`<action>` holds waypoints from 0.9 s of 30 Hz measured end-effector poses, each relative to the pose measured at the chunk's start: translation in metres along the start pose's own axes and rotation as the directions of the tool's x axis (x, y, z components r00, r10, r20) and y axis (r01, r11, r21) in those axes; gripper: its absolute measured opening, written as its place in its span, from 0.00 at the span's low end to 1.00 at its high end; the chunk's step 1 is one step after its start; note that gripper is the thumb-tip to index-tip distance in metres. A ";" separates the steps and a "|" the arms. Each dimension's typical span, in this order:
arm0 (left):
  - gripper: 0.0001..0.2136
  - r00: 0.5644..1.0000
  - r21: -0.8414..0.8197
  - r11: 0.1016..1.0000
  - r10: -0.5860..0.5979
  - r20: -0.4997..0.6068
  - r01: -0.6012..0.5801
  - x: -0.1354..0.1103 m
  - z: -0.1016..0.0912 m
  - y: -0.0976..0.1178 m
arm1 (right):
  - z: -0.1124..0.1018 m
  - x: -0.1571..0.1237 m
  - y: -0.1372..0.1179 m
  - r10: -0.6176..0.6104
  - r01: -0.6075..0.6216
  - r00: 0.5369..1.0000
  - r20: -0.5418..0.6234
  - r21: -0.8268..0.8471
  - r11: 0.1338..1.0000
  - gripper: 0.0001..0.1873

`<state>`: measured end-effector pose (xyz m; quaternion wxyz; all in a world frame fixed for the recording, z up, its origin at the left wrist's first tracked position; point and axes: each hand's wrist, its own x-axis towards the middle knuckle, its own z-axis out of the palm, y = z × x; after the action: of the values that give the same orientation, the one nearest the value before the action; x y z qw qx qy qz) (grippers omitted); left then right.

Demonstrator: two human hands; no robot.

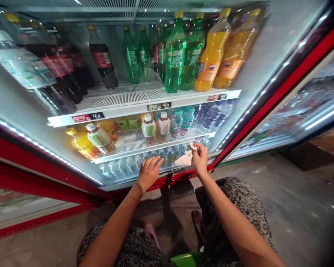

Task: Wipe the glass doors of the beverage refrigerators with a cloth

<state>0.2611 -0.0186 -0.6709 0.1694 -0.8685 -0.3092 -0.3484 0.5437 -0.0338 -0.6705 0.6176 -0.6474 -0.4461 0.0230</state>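
Note:
My right hand (200,157) grips a crumpled white cloth (186,158), part of which hangs down to the left, in front of the bottom shelf near its right end. My left hand (150,171) is at the front of the bottom row, fingers spread, with nothing in it. Behind and beside it stand small clear water bottles (122,166); whether the fingers touch any of them I cannot tell. Just above both hands runs the white front edge of the middle shelf (156,148), holding drinks with white caps (149,129) and teal-labelled bottles (176,122).
The top shelf holds cola (101,57), green soda bottles (175,55) and orange soda (213,52). Its price strip (158,106) juts forward. A red cooler frame (278,96) borders the right side. A green stool (187,260) shows between my legs on the grey floor (303,207).

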 end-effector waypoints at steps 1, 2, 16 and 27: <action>0.25 1.000 0.002 1.000 0.016 -0.004 -0.016 0.007 0.003 0.004 | -0.006 0.009 0.002 0.036 -0.033 0.997 -0.063 0.046 0.998 0.12; 0.25 0.999 0.005 0.999 0.032 -0.015 -0.032 0.013 0.005 0.007 | -0.013 0.019 0.004 0.052 -0.044 0.991 -0.120 0.072 0.996 0.12; 0.27 0.999 0.039 0.999 0.032 0.025 -0.033 0.064 0.013 0.026 | -0.061 0.056 0.008 -0.434 0.421 0.901 -0.014 -0.215 0.881 0.33; 0.30 1.000 0.134 0.991 -0.007 -0.012 0.008 0.062 0.043 0.047 | -0.072 0.108 0.031 -0.426 0.431 0.901 0.080 -0.271 0.861 0.11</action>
<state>0.3490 -0.0059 -0.6607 0.2278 -0.8520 -0.3340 -0.3325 0.6678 -0.0196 -0.6223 0.5046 -0.6130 -0.5829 -0.1728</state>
